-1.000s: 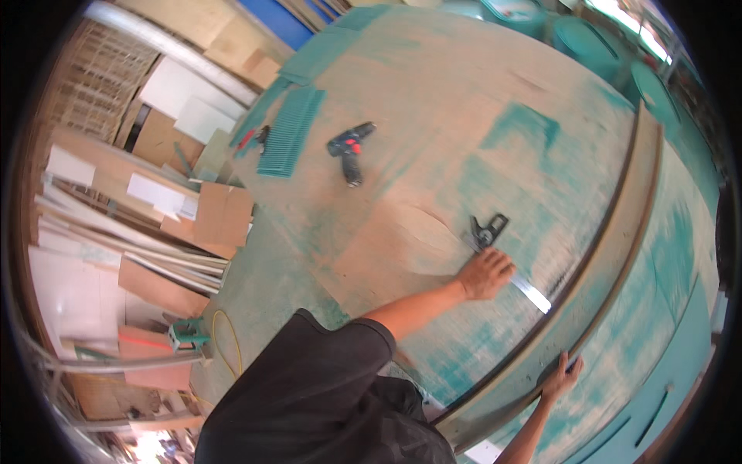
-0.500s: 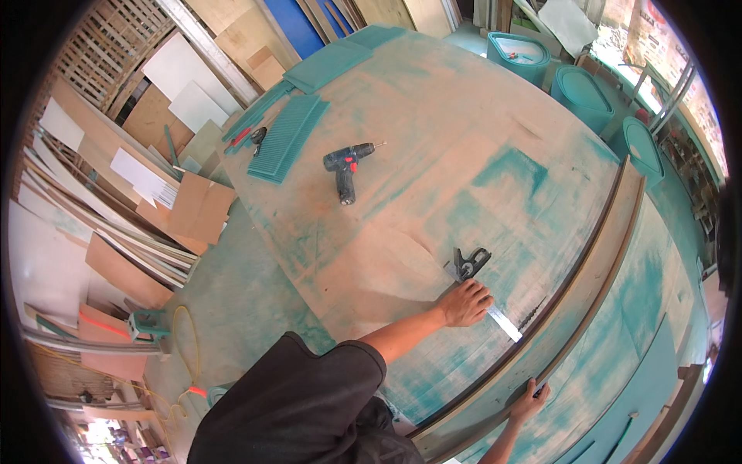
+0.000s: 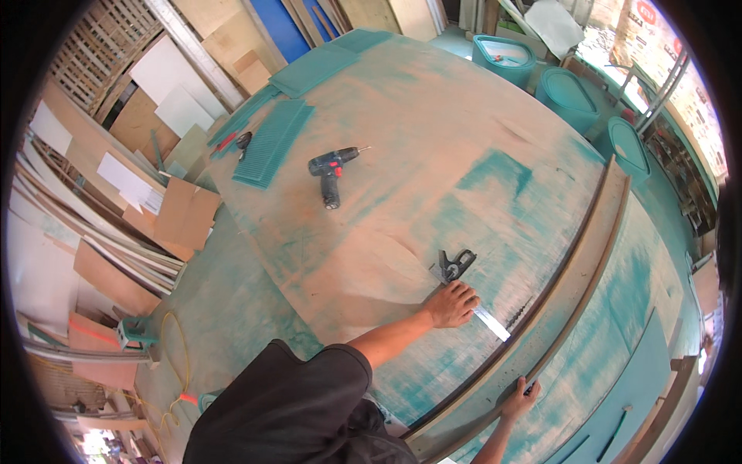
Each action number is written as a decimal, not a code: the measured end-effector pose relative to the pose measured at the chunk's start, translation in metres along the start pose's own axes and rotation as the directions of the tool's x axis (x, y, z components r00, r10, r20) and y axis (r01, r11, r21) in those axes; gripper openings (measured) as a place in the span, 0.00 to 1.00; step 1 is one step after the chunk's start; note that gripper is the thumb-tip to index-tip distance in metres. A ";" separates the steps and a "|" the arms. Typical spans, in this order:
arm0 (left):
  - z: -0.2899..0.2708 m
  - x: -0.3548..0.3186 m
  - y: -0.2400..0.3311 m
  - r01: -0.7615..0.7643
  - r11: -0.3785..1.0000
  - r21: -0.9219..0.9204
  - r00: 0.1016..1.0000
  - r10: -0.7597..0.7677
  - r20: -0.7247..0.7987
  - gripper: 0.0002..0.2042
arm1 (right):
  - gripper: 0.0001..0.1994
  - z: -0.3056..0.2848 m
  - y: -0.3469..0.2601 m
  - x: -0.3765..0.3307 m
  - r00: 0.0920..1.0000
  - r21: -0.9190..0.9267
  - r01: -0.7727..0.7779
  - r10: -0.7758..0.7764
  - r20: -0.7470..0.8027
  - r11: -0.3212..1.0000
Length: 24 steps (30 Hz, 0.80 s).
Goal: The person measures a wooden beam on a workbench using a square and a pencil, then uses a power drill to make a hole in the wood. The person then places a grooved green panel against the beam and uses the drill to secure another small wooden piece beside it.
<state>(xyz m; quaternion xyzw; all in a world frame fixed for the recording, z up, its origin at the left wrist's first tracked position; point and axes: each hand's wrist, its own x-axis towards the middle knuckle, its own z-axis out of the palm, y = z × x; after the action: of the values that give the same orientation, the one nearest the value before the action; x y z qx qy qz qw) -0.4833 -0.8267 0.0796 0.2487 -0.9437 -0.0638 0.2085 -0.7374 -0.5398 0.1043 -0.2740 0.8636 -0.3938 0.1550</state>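
Steel combination square [image 3: 454, 265], lower centre-right: left hand [image 3: 453, 305] closed on blade [image 3: 492, 325]; likely light, stiff, best held by blade. Right hand [image 3: 519, 398] at wooden board [image 3: 541, 332] edge, grip unclear.

Left fingers [image 3: 466, 297] on square [image 3: 454, 269], plank [image 3: 533, 340] beside
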 end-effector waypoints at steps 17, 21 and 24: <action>-0.012 0.012 -0.001 -0.038 0.999 0.026 0.999 0.037 0.037 0.18 | 0.18 -0.002 -0.012 0.005 0.997 0.073 0.007 -0.001 -0.081 0.997; -0.013 0.013 0.002 -0.034 0.999 0.029 0.998 0.032 0.063 0.18 | 0.21 -0.005 -0.017 0.002 0.996 0.100 -0.009 0.018 -0.092 0.995; -0.011 0.017 0.002 -0.041 0.999 0.024 0.999 0.041 0.034 0.17 | 0.21 -0.004 -0.019 0.005 0.992 0.091 0.043 -0.032 -0.121 0.995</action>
<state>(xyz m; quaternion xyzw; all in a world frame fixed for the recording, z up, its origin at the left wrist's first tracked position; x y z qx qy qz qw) -0.4931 -0.8340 0.0962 0.2307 -0.9527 -0.0519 0.1907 -0.7364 -0.5505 0.1217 -0.2587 0.8467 -0.4522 0.1084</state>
